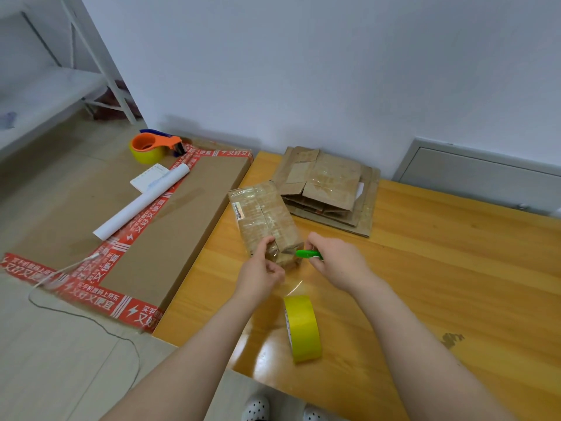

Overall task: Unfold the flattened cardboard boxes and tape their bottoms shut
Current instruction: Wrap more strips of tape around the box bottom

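As left hand (261, 268) grips glossy taped box (261, 214), right hand (337, 262) pinches green cutter (308, 254)

A plain room used for packing parcels is suggested: a glossy orange-brown wooden table (455, 268) is set against a bare white wall (303, 71), a white metal shelving rack (100, 65) is seen on the pale tiled floor (60, 360), and a stack of flattened brown cardboard boxes (328, 180) and an orange tape dispenser (151, 145) are laid out.

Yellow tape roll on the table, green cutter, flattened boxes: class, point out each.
Yellow tape roll (305, 329), head view, outer band.
Green cutter (309, 254), head view, handle.
Flattened boxes (329, 180), head view, top panel.
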